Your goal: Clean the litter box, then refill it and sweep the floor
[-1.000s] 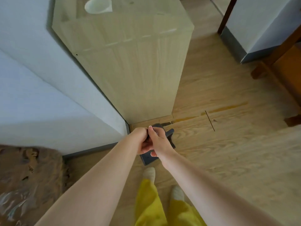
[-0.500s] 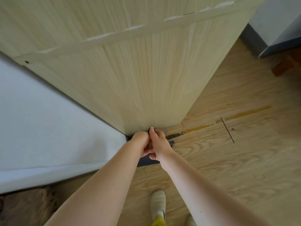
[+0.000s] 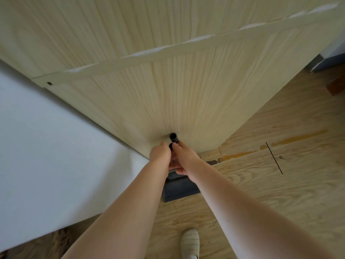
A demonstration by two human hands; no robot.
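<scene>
Currently both the left hand [image 3: 161,153] and right hand [image 3: 184,158] grip two black handles [image 3: 173,138], probably a light, rigid dustpan set [image 3: 179,189].

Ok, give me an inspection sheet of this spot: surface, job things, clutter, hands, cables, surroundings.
Surface: wooden floor, with a yellowish streak and a thin dark line to the right.
Job's things: two black handle tops stick up between the hands; a dark dustpan-like base sits on the floor below them.
Clutter: nothing seen.
Hands: left hand and right hand are pressed together around the handles; which handle each grips cannot be told.
Cables: nothing seen.
Surroundings: pale wood cabinet directly ahead, white wall on the left, a brown patterned patch at bottom left, one foot in a white slipper.
</scene>
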